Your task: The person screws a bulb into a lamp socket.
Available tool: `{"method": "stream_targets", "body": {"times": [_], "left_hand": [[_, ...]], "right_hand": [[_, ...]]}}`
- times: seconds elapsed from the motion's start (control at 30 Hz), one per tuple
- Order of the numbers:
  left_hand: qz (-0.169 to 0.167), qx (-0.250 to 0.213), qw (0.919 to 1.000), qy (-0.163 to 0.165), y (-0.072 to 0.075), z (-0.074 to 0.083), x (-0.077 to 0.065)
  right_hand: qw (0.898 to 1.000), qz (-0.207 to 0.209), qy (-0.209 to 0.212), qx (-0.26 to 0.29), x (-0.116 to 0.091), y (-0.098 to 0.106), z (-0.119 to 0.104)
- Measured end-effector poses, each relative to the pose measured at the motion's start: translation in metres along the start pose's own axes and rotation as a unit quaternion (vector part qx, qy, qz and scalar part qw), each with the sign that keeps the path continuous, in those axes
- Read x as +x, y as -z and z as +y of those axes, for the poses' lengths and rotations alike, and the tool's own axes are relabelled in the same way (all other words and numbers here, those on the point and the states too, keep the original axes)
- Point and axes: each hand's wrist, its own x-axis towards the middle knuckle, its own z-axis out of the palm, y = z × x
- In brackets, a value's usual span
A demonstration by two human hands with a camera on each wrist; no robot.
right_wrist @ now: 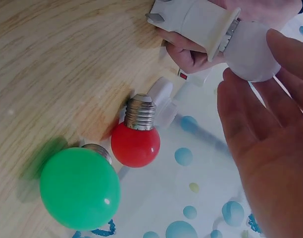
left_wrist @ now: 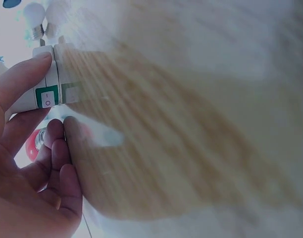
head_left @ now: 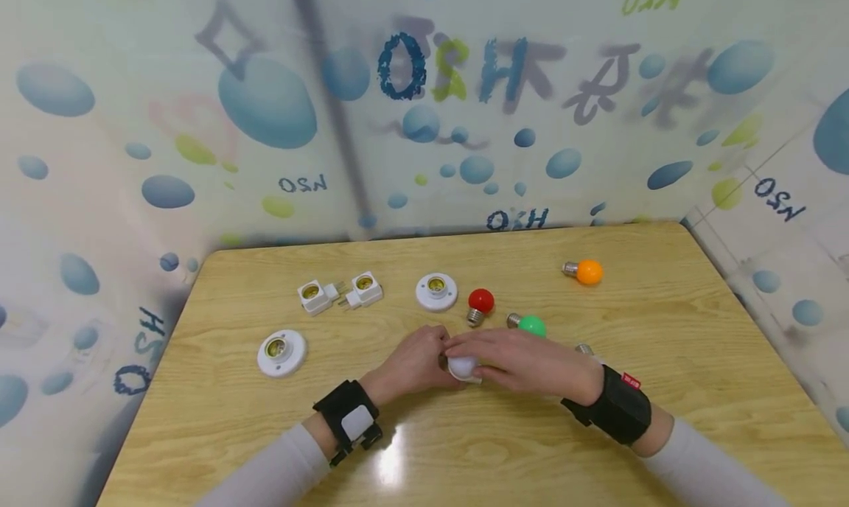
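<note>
My left hand (head_left: 419, 361) grips a white plug-in lamp socket (right_wrist: 193, 22) near the middle of the table; its metal prongs and a small I/O switch (left_wrist: 47, 97) show in the wrist views. My right hand (head_left: 527, 361) holds a white light bulb (right_wrist: 253, 52) between thumb and fingers. The bulb's metal base sits partly inside the socket's mouth, with some thread still showing. Beyond the hands lie a red bulb (head_left: 480, 300) and a green bulb (head_left: 533, 326). Another bulb's metal base (head_left: 584, 349) peeks out behind my right wrist, the rest hidden.
Two white plug-in sockets (head_left: 312, 298) lie at the back left of the wooden table (head_left: 219, 433). One round lamp holder (head_left: 436, 301) stands at the back middle, another (head_left: 292, 356) farther left. An orange bulb (head_left: 589, 272) lies back right. A patterned curtain (head_left: 424, 168) borders the table.
</note>
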Motion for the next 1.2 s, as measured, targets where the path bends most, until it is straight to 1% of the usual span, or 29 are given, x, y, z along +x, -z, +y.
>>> {"method": "stream_targets", "body": {"times": [0.13, 0.27, 0.33, 0.47, 0.67, 0.87, 0.93, 1.0, 1.1, 1.2], "left_hand": [[-0.004, 0.002, 1.0, -0.002, 0.0, 0.001, -0.001], [0.006, 0.021, 0.9995, -0.023, 0.0, 0.0, -0.002], [0.011, 0.028, 0.999, -0.034, 0.0, 0.0, -0.002], [0.012, 0.03, 0.9985, -0.044, 0.001, 0.0, -0.001], [-0.006, 0.014, 0.9996, -0.025, 0.002, 0.001, -0.001], [-0.017, 0.005, 0.9997, -0.016, 0.003, 0.001, -0.001], [-0.018, 0.007, 0.9997, -0.015, 0.003, 0.001, -0.001], [-0.015, 0.015, 0.9995, -0.022, 0.002, 0.001, -0.001], [-0.004, 0.026, 0.9988, -0.041, 0.001, 0.0, 0.0], [0.004, 0.022, 0.9978, -0.063, -0.001, -0.002, 0.001]], "right_hand": [[0.999, 0.031, 0.025, -0.02, 0.001, -0.005, 0.001], [0.995, 0.075, 0.056, -0.043, 0.002, -0.012, 0.003], [0.992, 0.093, 0.06, -0.053, 0.003, -0.014, 0.004], [0.988, 0.117, 0.052, -0.082, 0.003, -0.018, 0.006], [0.984, 0.126, 0.031, -0.125, 0.006, -0.019, 0.005], [0.977, 0.15, 0.022, -0.148, 0.007, -0.023, 0.005], [0.978, 0.148, 0.015, -0.145, 0.006, -0.023, 0.005], [0.982, 0.135, 0.004, -0.134, 0.004, -0.022, 0.004], [0.988, 0.106, -0.007, -0.109, 0.001, -0.018, 0.003], [0.993, 0.078, 0.004, -0.087, -0.001, -0.011, 0.002]]}}
